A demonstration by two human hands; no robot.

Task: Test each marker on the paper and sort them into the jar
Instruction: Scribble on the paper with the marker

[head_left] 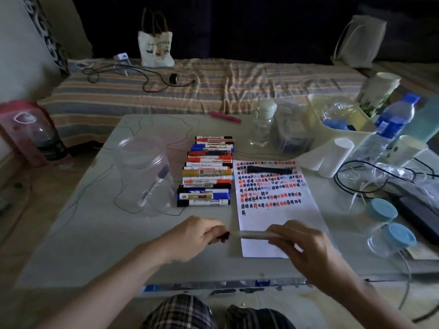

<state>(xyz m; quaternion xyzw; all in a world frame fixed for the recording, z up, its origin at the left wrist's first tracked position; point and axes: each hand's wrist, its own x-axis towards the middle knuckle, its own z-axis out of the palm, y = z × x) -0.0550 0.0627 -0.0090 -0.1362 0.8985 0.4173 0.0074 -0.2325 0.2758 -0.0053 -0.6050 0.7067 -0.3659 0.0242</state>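
Since the marker (255,234) is a light, stiff plastic barrel, likely a bit slick, I judge mid-barrel is the place to hold it. Head view, lower centre of frame: my right hand (306,243) is curled round the barrel's right end, the barrel lying roughly level over the bottom edge of the paper (280,214), tip end pointing left. My left hand (194,236) pinches the dark red cap (222,236) just beside that tip; whether cap and barrel touch I cannot tell, motion blur. Forearms come in from the bottom corners, wrists low over the table (95,245). Jar (145,174) stands centre left, one marker inside. Untested row (206,172) sits between jar and paper.
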